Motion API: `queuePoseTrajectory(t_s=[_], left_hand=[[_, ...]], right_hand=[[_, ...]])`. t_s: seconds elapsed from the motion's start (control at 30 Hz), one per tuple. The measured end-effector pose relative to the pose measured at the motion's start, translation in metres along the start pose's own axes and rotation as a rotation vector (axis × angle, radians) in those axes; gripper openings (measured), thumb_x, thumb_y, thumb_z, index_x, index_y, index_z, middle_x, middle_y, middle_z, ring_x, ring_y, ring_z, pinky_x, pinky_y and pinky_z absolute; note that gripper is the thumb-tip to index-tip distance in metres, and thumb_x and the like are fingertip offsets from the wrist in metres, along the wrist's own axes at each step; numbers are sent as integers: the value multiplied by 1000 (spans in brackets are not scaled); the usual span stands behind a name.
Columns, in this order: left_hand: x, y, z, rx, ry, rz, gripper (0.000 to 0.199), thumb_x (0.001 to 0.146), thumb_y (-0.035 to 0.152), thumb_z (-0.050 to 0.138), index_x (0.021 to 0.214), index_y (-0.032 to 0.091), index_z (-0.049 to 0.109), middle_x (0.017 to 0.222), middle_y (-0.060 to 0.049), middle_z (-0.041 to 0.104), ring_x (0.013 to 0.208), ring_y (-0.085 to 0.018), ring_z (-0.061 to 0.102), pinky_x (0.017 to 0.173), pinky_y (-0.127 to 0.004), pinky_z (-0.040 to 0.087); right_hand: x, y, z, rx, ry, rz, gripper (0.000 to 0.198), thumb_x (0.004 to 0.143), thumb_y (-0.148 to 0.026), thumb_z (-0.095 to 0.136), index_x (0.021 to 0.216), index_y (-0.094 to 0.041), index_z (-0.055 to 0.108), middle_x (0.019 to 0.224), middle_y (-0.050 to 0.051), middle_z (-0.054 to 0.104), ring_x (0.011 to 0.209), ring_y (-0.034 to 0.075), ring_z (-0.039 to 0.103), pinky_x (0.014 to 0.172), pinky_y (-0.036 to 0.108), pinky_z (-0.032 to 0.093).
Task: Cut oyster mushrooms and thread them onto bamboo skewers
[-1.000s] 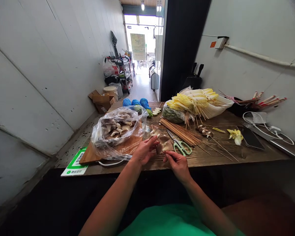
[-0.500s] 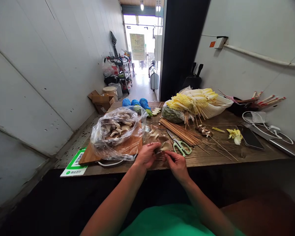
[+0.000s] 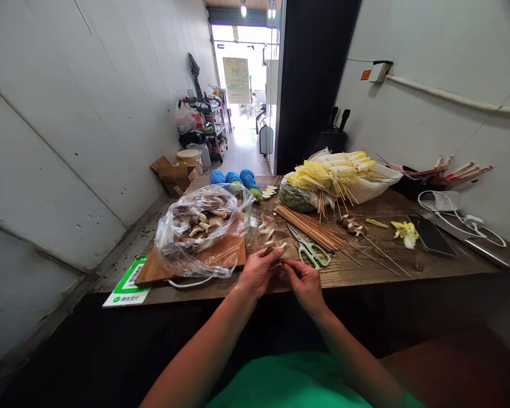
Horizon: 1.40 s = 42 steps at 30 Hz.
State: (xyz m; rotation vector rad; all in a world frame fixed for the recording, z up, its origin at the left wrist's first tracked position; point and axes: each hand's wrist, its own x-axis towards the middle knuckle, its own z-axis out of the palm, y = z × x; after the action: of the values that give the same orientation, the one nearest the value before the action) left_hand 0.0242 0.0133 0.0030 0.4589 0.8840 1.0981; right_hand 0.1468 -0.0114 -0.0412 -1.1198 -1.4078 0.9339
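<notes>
Head view. The left hand (image 3: 257, 274) pinches a brown mushroom (image 3: 270, 250) between thumb and fingers, above the near edge of the table (image 3: 348, 271). The right hand (image 3: 306, 285) is beside it, thumb and forefinger drawn together in a pinch; what lies between them cannot be told. Loose mushrooms (image 3: 267, 225) lie just beyond the hands; scissors (image 3: 306, 247) and a pile of skewers (image 3: 308, 228) lie to their right. A bag (image 3: 169, 241) of further mushrooms rests on a board (image 3: 149, 273) to the left.

Step in hand, as judged: two-handed fingertip work on one mushroom. The next move appears to call for a steady left pinch and fine right-finger control, without tearing the flesh.
</notes>
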Motion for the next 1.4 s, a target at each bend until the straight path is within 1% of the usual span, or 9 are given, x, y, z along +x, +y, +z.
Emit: queuePoseTrajectory(t_s=[0.13, 0.27, 0.47, 0.77, 0.93, 1.03, 1.13, 1.23, 1.4], left_hand=[[0, 0, 3, -35, 51, 25, 28, 51, 20, 81, 67, 10, 61, 60, -1, 61, 50, -11, 56, 44, -23, 46], [1, 6, 4, -81, 98, 32, 25, 53, 15, 80, 70, 9, 62, 68, -3, 65, 59, -12, 60, 54, -23, 50], [-3, -3, 1, -15, -2, -1, 28, 53, 23, 81, 69, 9, 62, 62, -3, 62, 53, -11, 57, 49, -22, 46], [-2, -12, 0, -8, 54, 4, 30, 49, 20, 82, 65, 7, 61, 58, -3, 61, 51, -11, 56, 50, -22, 45], [1, -13, 0, -102, 94, 46, 32, 48, 22, 83, 65, 9, 59, 58, -3, 61, 50, -13, 56, 44, -24, 43], [-2, -10, 1, -34, 49, 9, 29, 52, 21, 81, 69, 9, 60, 63, -4, 62, 53, -13, 58, 46, -22, 44], [-6, -4, -1, -4, 9, -6, 27, 60, 22, 78, 77, 12, 60, 74, -6, 65, 67, -14, 62, 58, -23, 50], [-8, 7, -6, -87, 66, 33, 22, 70, 29, 70, 84, 16, 60, 80, -5, 65, 76, -15, 63, 71, -27, 52], [-9, 26, -10, -188, 13, 35, 35, 80, 48, 53, 95, 17, 59, 88, -6, 64, 84, -17, 62, 77, -31, 52]], right_hand=[[-1, -1, -1, -12, -4, -4, 22, 82, -30, 53, 92, -17, 68, 74, 4, 69, 68, 17, 64, 67, 29, 51], [-1, -2, -1, -13, -14, -7, 22, 83, -30, 53, 92, -17, 68, 69, 4, 69, 69, 18, 64, 66, 29, 51], [0, -2, -1, -25, -1, -7, 22, 83, -29, 53, 93, -17, 68, 72, 3, 69, 67, 17, 64, 67, 29, 51], [-1, -2, 0, -43, 17, -6, 21, 82, -28, 53, 91, -17, 69, 69, 3, 67, 65, 17, 63, 64, 28, 50], [-2, 1, 1, -25, 8, 22, 23, 82, -30, 53, 94, -17, 68, 79, 6, 70, 74, 19, 65, 71, 31, 51], [-1, 0, 2, -21, 23, 16, 22, 81, -31, 53, 92, -17, 68, 78, 5, 70, 75, 19, 65, 72, 31, 50], [1, -1, 3, 28, 40, 36, 22, 81, -32, 54, 89, -18, 68, 70, 3, 68, 66, 17, 63, 65, 29, 51], [3, -3, 5, 111, 23, 83, 22, 80, -35, 55, 86, -17, 67, 60, 1, 64, 53, 14, 59, 52, 25, 48], [2, -12, 4, 331, -61, 180, 26, 78, -41, 58, 83, -17, 64, 55, -1, 62, 34, 6, 42, 34, 19, 31]])
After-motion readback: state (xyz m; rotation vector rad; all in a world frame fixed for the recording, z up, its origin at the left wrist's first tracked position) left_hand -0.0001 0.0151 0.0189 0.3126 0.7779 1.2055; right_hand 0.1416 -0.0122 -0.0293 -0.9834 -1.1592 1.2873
